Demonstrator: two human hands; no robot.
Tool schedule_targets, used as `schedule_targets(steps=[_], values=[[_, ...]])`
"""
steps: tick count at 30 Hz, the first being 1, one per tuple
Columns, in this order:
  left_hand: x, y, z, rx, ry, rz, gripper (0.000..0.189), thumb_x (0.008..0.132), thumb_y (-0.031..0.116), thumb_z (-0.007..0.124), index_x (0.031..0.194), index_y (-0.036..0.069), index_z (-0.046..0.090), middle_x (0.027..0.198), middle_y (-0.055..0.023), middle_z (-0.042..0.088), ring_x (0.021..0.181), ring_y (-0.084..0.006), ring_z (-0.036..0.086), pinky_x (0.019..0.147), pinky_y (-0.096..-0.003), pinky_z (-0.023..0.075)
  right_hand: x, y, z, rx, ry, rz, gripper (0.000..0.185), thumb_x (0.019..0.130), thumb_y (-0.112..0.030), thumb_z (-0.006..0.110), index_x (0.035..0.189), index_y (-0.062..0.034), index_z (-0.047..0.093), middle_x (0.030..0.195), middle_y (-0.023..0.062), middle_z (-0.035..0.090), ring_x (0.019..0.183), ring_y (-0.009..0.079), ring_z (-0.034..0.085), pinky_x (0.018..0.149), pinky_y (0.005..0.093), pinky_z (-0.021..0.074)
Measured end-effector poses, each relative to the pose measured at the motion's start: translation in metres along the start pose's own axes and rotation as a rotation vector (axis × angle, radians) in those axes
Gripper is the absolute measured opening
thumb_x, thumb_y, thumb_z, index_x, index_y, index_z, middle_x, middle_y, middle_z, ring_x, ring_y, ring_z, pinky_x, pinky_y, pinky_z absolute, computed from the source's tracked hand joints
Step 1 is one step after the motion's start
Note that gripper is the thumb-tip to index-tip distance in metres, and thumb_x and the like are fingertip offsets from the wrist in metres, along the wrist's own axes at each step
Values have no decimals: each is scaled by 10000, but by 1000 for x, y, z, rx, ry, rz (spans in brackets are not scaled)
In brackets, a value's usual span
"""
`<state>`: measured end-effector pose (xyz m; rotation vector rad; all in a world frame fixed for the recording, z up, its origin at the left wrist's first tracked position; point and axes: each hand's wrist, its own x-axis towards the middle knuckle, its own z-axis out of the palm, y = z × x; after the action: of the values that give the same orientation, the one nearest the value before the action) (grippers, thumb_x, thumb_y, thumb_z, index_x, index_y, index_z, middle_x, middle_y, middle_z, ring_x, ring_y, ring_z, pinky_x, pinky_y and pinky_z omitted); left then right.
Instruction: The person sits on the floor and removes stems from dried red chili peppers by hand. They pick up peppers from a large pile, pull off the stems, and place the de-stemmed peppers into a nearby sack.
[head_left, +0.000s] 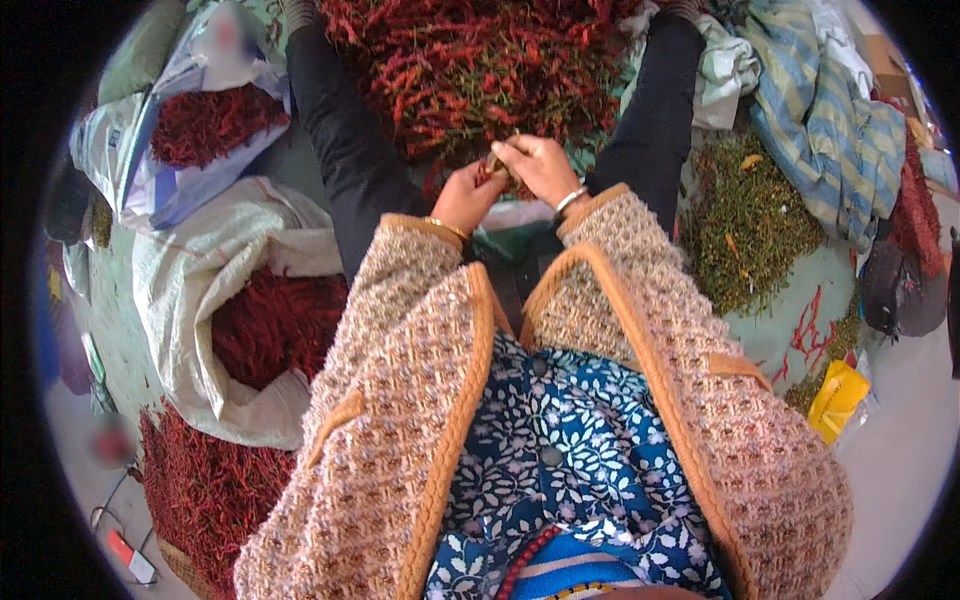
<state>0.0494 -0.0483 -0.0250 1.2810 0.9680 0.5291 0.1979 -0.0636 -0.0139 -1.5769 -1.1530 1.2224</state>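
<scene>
My left hand pinches what looks like a red chili pepper by its fingertips. Against it, my right hand closes thumb and fingers on a small brownish object, too small to identify and partly hidden by the fingers. Both hands meet between my legs, just in front of a large heap of red chilies with green stems. A gold bangle circles the left wrist; a silvery one is on the right.
At left are a white woven sack and a plastic bag, both holding red chilies, with another chili pile below. At right lie a heap of green stems, scattered red chilies, a striped sack and a yellow packet.
</scene>
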Motion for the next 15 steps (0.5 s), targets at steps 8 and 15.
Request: schedule_targets(steps=[8, 15], values=[[-2, 16, -3, -2, 22, -100, 191, 856, 188, 494, 826, 22, 584, 597, 25, 490, 523, -49, 420, 474, -215, 332, -2, -5, -7, 191, -1, 178, 266, 822, -272, 591, 695, -38, 592, 518, 7, 504, 428, 89, 436, 410, 259, 339], [12, -26, -25, -458, 205, -339, 241, 839, 216, 500, 722, 13, 560, 569, -40, 514, 457, -143, 437, 420, -287, 346, -21, -51, 21, -582, 160, -668, 295, 841, -343, 531, 698, -86, 551, 556, 92, 556, 469, 249, 551, 415, 340, 422]])
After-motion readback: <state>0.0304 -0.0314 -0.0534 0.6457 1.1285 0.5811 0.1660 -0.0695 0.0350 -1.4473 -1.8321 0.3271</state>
